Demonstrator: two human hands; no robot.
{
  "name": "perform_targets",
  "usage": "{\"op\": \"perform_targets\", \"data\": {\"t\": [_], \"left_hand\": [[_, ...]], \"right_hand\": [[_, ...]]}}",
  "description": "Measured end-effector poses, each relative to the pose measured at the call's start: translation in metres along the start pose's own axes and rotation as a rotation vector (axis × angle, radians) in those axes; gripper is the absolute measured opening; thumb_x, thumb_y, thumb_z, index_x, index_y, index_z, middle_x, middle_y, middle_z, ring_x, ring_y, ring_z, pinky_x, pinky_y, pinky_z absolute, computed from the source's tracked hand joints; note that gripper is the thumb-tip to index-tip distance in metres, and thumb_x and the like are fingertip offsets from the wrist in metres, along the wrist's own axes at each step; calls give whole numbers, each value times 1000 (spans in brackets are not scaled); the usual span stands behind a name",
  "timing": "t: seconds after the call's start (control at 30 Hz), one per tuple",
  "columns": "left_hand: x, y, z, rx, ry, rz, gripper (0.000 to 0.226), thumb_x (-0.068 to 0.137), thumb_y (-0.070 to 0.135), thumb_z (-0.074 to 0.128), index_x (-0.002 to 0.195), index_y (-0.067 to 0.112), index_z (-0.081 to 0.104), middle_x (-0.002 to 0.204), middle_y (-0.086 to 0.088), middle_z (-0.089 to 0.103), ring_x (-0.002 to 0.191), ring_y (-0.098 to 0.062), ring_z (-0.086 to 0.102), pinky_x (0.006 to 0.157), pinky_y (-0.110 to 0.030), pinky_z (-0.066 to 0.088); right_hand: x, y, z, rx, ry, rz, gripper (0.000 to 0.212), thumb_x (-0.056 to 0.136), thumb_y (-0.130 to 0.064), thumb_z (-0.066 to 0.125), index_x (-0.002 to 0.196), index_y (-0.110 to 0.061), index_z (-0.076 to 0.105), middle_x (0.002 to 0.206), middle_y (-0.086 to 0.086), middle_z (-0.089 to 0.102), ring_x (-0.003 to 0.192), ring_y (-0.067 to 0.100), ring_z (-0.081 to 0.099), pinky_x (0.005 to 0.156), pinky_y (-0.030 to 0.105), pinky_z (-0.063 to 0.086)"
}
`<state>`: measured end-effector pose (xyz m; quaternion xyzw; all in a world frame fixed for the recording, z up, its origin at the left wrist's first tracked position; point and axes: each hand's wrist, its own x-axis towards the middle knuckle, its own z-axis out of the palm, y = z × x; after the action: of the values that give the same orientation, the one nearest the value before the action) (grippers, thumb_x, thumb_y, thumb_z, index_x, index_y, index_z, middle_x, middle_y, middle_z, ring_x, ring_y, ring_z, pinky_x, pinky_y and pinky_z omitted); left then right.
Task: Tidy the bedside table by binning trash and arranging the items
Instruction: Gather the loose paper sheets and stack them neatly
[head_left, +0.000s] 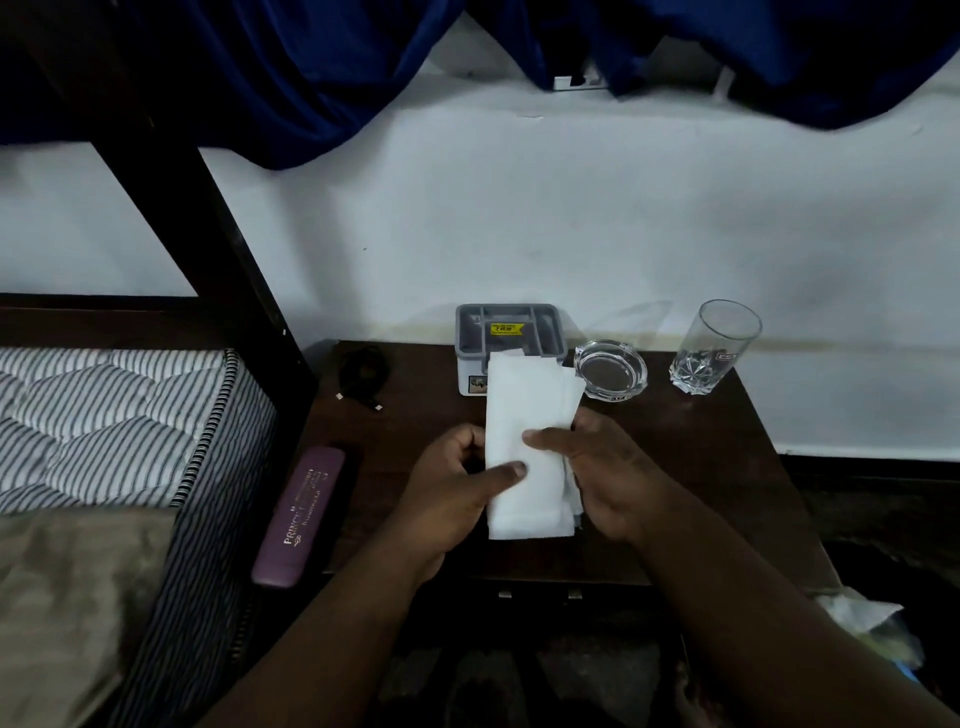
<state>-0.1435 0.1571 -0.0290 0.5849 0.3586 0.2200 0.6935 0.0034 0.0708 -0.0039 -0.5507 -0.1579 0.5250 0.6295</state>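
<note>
Dark wood table (701, 457) stands against a pale wall beside the bed. Both hands hold a folded white tissue (524, 457) over its middle: left hand (452, 483) pinching its left edge, right hand (602, 473) clamped along the right. Behind, grey organiser (511, 332), ashtray (612, 370) and glass (714, 345) sit lined up; purple case (301, 514) and black cord (363, 371) look unsorted, so tidying seems partway.
</note>
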Motion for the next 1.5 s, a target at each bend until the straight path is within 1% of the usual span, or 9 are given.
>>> {"op": "perform_targets", "data": {"t": [0.1,0.23,0.37,0.47,0.67,0.9,1.03,1.13,1.5], "left_hand": [[0,2,3,110,90,106,19,82,6,83,89,16,68,92,-1,79,82,-11,74,66,-26,59],[-3,5,9,486,251,307,21,81,13,76,84,27,60,78,6,66,67,-3,60,60,-30,50],[-8,6,20,734,346,496,22,85,19,72,101,30,62,95,8,66,87,-15,63,73,-41,53],[-9,5,29,867,366,648,28,92,18,66,120,18,66,112,0,69,102,-24,64,83,-41,54],[-2,5,38,959,325,684,29,82,20,70,111,19,67,109,1,67,96,-25,64,76,-41,52],[12,5,53,850,228,673,63,94,33,67,152,22,47,153,4,52,142,-16,46,114,-35,38],[20,7,53,800,193,641,67,96,39,64,157,25,39,159,8,45,147,-10,39,116,-30,32],[26,6,52,790,198,622,65,99,42,59,157,21,40,160,6,44,149,-13,38,117,-35,34],[35,12,57,714,170,538,62,100,38,60,157,22,40,160,6,44,148,-13,39,119,-41,35]], "right_hand": [[-1,1,3,-180,173,-52,32,84,-7,77,114,-1,67,107,19,76,95,32,75,75,40,62],[-4,6,13,-581,711,-312,38,77,-52,81,92,-24,59,83,-4,67,80,15,68,74,37,55],[-14,5,32,-456,514,-195,69,61,-86,67,81,-20,64,73,1,72,69,21,72,75,49,61],[-15,4,34,-423,469,-167,55,63,-71,77,91,-24,73,81,-2,78,76,18,75,75,44,60],[-12,-8,24,-237,585,-231,13,78,-20,79,73,-10,75,65,11,75,50,17,67,45,28,52],[12,-40,14,-603,861,-488,29,75,-37,72,84,-9,66,71,3,72,70,25,71,69,41,60],[30,-63,19,-723,931,-702,22,79,-39,69,93,-22,65,61,-15,57,66,17,61,67,27,50],[46,-72,21,-778,926,-788,22,83,-37,67,98,-21,65,69,-5,67,71,24,66,66,29,50],[84,-57,15,-927,890,-747,18,88,-35,64,92,-18,59,72,3,65,70,28,65,62,29,44]]}}
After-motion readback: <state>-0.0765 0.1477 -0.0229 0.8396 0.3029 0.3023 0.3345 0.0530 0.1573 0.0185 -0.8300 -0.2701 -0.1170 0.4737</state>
